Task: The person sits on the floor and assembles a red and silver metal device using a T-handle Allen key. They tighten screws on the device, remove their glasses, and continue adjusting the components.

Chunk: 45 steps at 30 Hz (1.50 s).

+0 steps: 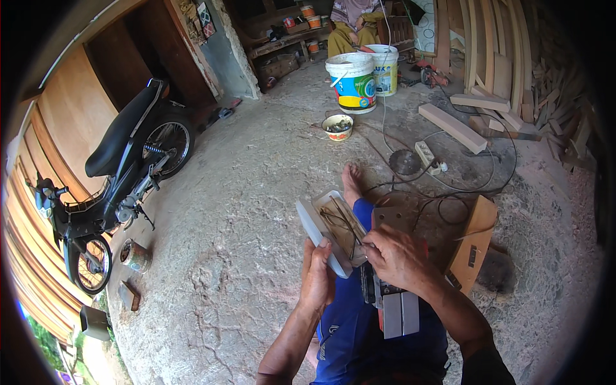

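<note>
While hands (317, 279) hold tray (333, 228), wires (343, 224) inside

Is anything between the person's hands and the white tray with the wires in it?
Nothing visible. The left hand already grips the near end of the white tray, and the right hand rests on its right rim, fingertips at the wires inside.
</note>
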Available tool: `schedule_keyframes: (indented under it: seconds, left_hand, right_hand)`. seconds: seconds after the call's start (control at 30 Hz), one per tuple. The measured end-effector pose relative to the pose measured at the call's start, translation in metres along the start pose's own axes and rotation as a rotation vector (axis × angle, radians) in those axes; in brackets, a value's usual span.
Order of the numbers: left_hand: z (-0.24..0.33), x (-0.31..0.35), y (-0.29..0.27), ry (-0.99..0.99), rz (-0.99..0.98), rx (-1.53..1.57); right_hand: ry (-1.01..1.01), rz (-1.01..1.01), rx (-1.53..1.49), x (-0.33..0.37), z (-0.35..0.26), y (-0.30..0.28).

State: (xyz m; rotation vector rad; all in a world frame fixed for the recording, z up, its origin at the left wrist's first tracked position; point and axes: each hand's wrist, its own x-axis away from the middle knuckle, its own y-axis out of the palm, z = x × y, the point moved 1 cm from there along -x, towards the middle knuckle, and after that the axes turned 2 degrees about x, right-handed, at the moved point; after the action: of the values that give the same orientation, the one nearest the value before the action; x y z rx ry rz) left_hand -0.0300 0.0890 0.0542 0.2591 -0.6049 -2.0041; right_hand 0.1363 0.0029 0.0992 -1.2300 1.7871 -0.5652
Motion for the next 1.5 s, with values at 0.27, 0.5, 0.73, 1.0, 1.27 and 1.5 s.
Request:
schedule_keyframes:
  seconds: [0.27, 0.5, 0.73, 1.0, 1.27, 1.5]
  left_hand:
    - [-0.001, 0.002, -0.011, 0.107, 0.061, -0.01]
    - [-0.013, -0.009, -0.057, 0.068, 0.204, 0.175]
    - [-0.094, -0.021, -0.216, 0.023, 0.547, -0.598]
    - [-0.145, 0.007, -0.276, -0.398, 0.297, -1.436]
    - [0.011, 0.012, -0.086, 0.667, 0.218, -1.016]
    - [0.105, 0.029, 0.031, 0.947, -0.263, -1.567]
  right_hand:
    - [-0.104, 0.001, 0.091, -0.016, -0.007, 0.022]
    - [-0.216, 0.139, -0.023, -0.027, -0.016, 0.013]
    - [-0.232, 0.103, 0.175, -0.012, 0.004, -0.017]
    - [-0.198, 0.074, 0.346, 0.006, 0.011, -0.04]
    - [-0.275, 0.049, 0.41, 0.01, 0.01, -0.05]
    - [-0.296, 0.065, 0.474, 0.018, -0.005, -0.07]
